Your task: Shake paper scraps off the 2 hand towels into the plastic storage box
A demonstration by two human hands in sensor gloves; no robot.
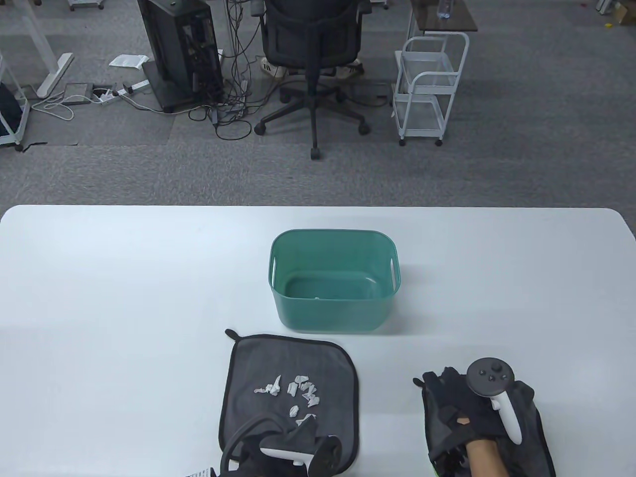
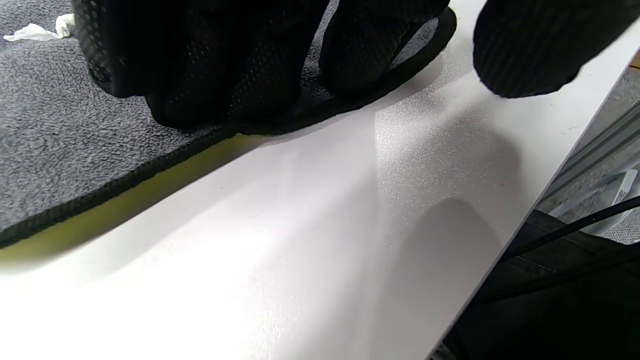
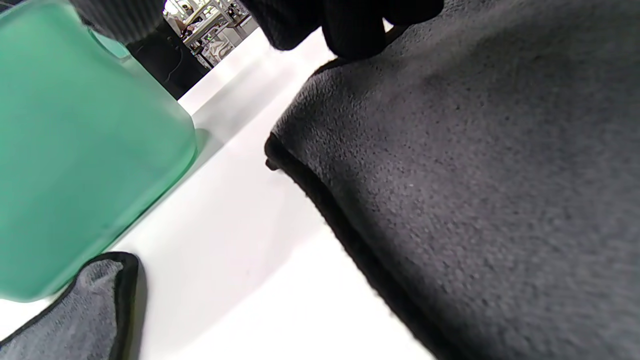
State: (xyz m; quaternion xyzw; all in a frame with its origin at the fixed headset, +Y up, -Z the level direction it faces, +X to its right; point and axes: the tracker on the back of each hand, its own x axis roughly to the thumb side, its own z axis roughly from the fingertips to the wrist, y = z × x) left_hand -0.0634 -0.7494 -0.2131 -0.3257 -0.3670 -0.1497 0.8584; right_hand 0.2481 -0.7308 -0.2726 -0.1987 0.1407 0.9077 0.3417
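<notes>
A green plastic storage box (image 1: 333,280) stands mid-table, and its wall fills the left of the right wrist view (image 3: 75,150). In front of it a grey hand towel (image 1: 258,367) lies flat with several white paper scraps (image 1: 298,392) on it. My left hand (image 1: 305,430) is at that towel's near edge. Its fingers (image 2: 240,85) press on the hem, the thumb (image 2: 530,55) is held apart above the table, and one scrap (image 2: 35,32) shows behind. A second grey towel (image 1: 531,432) lies bunched at the right. My right hand (image 1: 447,392) rests spread on it, fingertips (image 3: 350,30) at its far edge.
The table's near edge (image 2: 525,220) runs just behind my left hand. Beyond the table's far side are an office chair (image 1: 313,49), a white wire cart (image 1: 430,89) and a computer tower (image 1: 181,49) with cables on the grey carpet.
</notes>
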